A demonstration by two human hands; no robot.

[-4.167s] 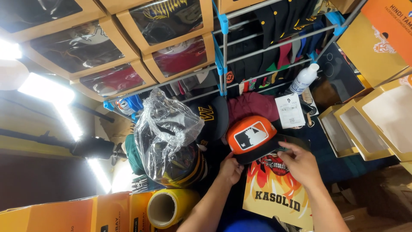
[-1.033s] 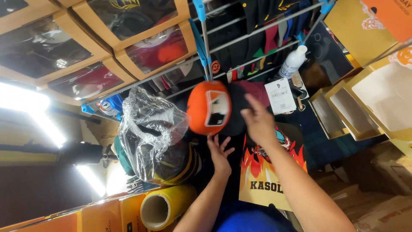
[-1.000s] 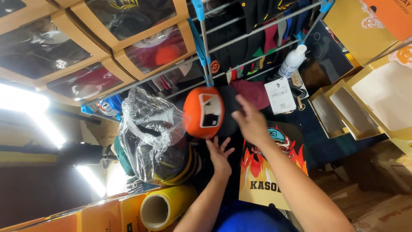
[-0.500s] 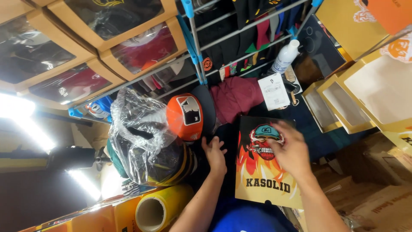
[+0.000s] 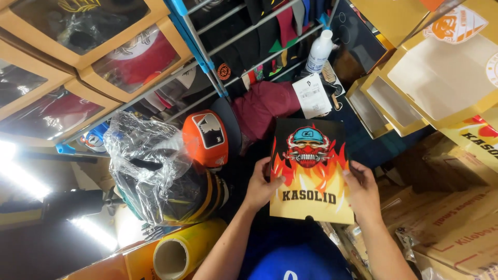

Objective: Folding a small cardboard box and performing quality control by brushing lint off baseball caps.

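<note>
Left hand (image 5: 259, 184) and right hand (image 5: 363, 189) grip the flat flame box (image 5: 310, 171) by its sides, fingers closed, probably keeping it steady. An orange cap (image 5: 206, 139) sits nearby.

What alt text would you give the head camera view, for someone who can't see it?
Two bare hands, left hand and right hand, hold a flat box printed with flames and a skull in a cap by its side edges over a cluttered work area. An orange cap rests beside crumpled clear plastic, with a roll of film below and windowed cardboard boxes around.
</note>
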